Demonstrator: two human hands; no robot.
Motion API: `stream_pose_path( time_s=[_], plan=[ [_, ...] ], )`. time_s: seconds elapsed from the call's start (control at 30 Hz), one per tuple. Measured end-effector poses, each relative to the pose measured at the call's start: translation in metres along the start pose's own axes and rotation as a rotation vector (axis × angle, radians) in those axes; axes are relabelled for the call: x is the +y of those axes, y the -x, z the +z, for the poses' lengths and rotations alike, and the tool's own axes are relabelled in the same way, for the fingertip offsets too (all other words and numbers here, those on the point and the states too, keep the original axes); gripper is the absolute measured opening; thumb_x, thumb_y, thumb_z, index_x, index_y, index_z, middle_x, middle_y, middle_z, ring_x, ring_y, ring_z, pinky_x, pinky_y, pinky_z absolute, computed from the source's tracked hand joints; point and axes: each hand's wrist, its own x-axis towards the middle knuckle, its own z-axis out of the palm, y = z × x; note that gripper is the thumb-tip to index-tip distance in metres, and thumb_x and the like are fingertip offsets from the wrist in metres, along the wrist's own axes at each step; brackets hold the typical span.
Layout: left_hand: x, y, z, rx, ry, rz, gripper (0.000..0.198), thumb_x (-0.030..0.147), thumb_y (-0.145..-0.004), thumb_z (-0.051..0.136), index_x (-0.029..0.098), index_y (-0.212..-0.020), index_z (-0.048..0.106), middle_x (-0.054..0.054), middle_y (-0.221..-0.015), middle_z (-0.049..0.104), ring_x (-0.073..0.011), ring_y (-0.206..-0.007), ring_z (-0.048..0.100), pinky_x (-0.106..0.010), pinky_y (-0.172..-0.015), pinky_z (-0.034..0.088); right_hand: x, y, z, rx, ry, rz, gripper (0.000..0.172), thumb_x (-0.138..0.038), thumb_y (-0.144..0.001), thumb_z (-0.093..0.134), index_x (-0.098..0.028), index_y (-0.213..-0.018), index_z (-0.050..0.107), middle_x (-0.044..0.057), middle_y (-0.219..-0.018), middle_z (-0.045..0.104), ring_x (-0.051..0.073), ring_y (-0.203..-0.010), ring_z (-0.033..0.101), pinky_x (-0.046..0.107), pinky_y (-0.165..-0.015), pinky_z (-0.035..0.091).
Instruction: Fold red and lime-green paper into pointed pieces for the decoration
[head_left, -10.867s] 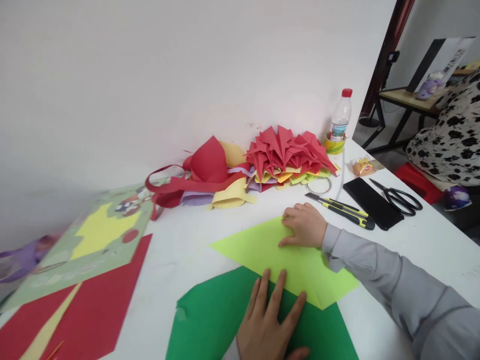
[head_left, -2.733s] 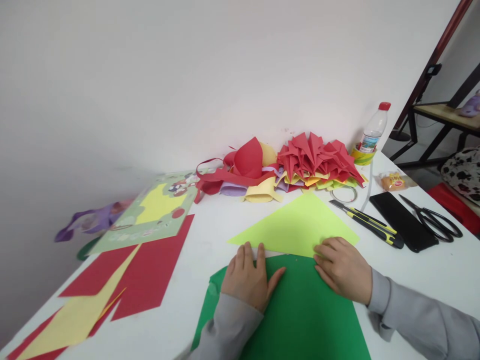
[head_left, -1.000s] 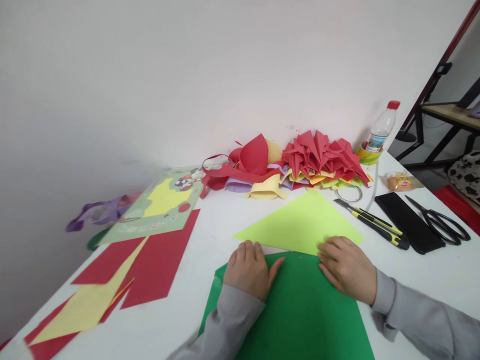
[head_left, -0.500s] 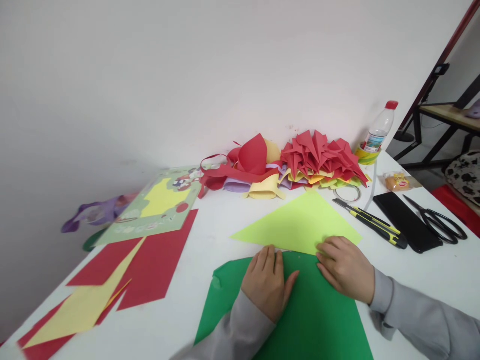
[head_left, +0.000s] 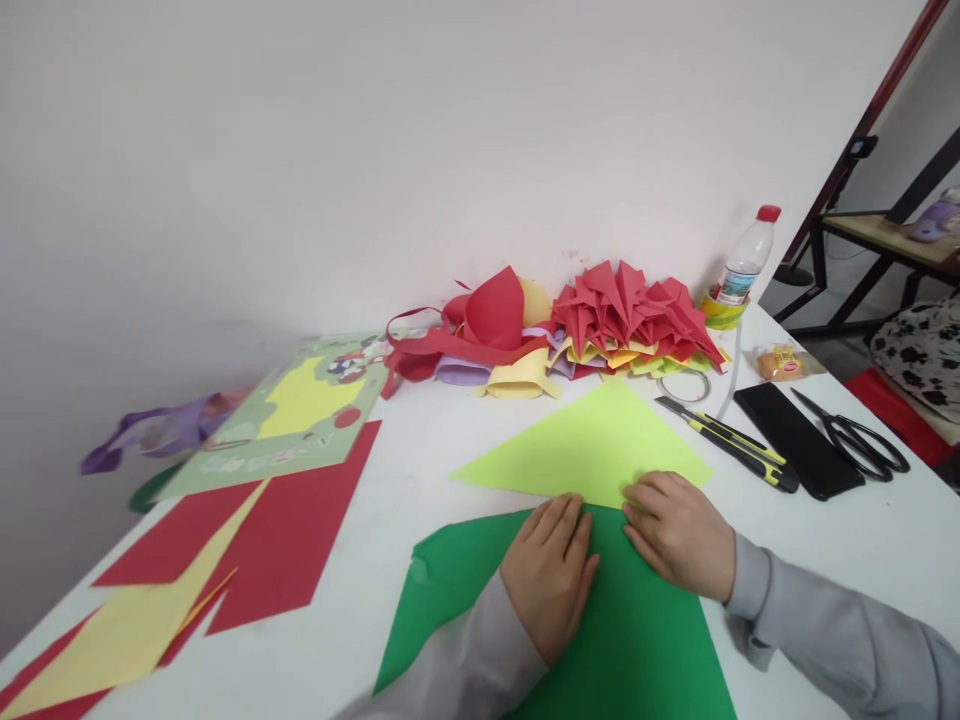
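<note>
A green sheet (head_left: 637,635) fills the bottom centre of the frame on the bench (head_left: 315,660). Above it, the left hand (head_left: 551,580) lies flat, fingers together, tips by the lime paper's (head_left: 585,440) near edge, right of centre. The right hand (head_left: 679,535) rests curled fingers on that edge; I cannot tell whether they pinch. Further up, right: cutters (head_left: 731,445), then a bottle (head_left: 744,262).

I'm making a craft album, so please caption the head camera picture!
Left hand and right hand at the near edge of a lime paper triangle, beside a green sheet.
</note>
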Motion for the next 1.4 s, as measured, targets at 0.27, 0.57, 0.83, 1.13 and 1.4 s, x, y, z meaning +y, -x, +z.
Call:
stream_pose_path(
  time_s=[0.27, 0.57, 0.83, 1.13, 1.4],
  plan=[
    [0.003, -0.001, -0.003, -0.07, 0.135, 0.078, 0.04, 0.023, -0.093, 0.034, 0.008, -0.119, 0.06, -0.019, -0.125, 0.061, -0.0323, -0.119, 0.053, -0.05, -0.094, 0.049, -0.002, 0.0, 0.0, 0.006, 0.004, -0.005, 0.019, -0.021, -0.092, 0.05, -0.012, -0.088, 0.066, 0.011, -0.089, 0.061, 0.023, -0.088, 0.051, 0.037, -0.075, 0.045],
    [0.004, -0.004, -0.009, -0.187, 0.151, 0.068, 0.04, 0.024, -0.093, 0.036, 0.012, -0.125, 0.057, -0.015, -0.13, 0.06, -0.0321, -0.122, 0.048, -0.05, -0.096, 0.046, -0.005, -0.004, -0.003, -0.098, 0.038, 0.006, 0.027, -0.03, -0.09, 0.055, -0.011, -0.107, 0.064, 0.01, -0.085, 0.058, 0.024, -0.082, 0.047, 0.038, -0.07, 0.041],
    [0.002, -0.003, -0.004, -0.131, 0.145, 0.085, 0.039, 0.021, -0.092, 0.035, 0.012, -0.122, 0.058, -0.015, -0.126, 0.061, -0.0318, -0.12, 0.049, -0.05, -0.093, 0.048, -0.007, -0.008, -0.004, -0.206, 0.066, 0.031, 0.041, -0.041, -0.09, 0.058, -0.012, -0.119, 0.06, 0.01, -0.087, 0.056, 0.025, -0.085, 0.048, 0.038, -0.07, 0.039],
    [0.0, -0.005, 0.004, 0.047, 0.09, 0.136, 0.035, 0.015, -0.092, 0.035, 0.008, -0.109, 0.065, -0.016, -0.111, 0.068, -0.0301, -0.11, 0.058, -0.048, -0.091, 0.051, -0.008, -0.011, -0.007, -0.219, 0.103, 0.005, 0.046, -0.047, -0.087, 0.062, -0.014, -0.118, 0.059, 0.008, -0.086, 0.058, 0.025, -0.084, 0.05, 0.039, -0.07, 0.038],
    [-0.006, -0.015, -0.006, 0.042, 0.022, 0.204, 0.029, 0.013, -0.092, 0.04, 0.009, -0.104, 0.067, -0.013, -0.107, 0.071, -0.0251, -0.101, 0.063, -0.044, -0.092, 0.052, -0.006, -0.011, -0.009, -0.186, 0.114, -0.034, 0.028, -0.038, -0.093, 0.055, -0.013, -0.088, 0.066, 0.007, -0.081, 0.059, 0.022, -0.078, 0.05, 0.038, -0.071, 0.037]
  ],
)
